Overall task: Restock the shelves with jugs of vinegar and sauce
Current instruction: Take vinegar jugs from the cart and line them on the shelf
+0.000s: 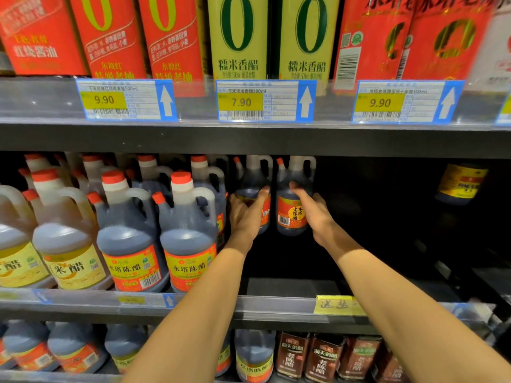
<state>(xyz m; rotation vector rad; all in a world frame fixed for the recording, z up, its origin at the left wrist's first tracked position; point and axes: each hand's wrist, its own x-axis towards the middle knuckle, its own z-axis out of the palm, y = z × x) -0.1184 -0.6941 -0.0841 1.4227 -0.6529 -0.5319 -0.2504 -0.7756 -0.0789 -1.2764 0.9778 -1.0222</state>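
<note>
While both arms reach deep into the middle shelf, each hand is on one dark jug.

Left jug [253,189]: dark vinegar, pale neck with a loop handle, small red spout cap, red-orange label mostly hidden by the hand; it stands far back on the shelf, just right of the full rows.
Right jug [293,208]: same shape and dark fill, its red-orange label with a barcode facing out; it stands just beside the left jug, a narrow gap between them.
Left hand [246,214]: thumb up along the jug's right side, fingers curled round its left side and clamped on it.
Right hand [313,210]: thumb laid across the jug's shoulder, fingers wrapped behind its right side, gripping it.
Neighbouring stock [130,233]: rows of larger red-capped jugs to the left, dark ones nearest, yellow-labelled pale ones further left.
Middle shelf [276,302]: grey front rail with a yellow handwritten tag [338,305]; dark bare space to the right, one yellow-labelled bottle [461,182] at the far back right.
Upper shelf: tall red and green-yellow bottles above price tags [265,102] reading 9.90, 7.90, 9.90.
Lower shelf: more dark jugs and brown-labelled bottles [326,355].
</note>
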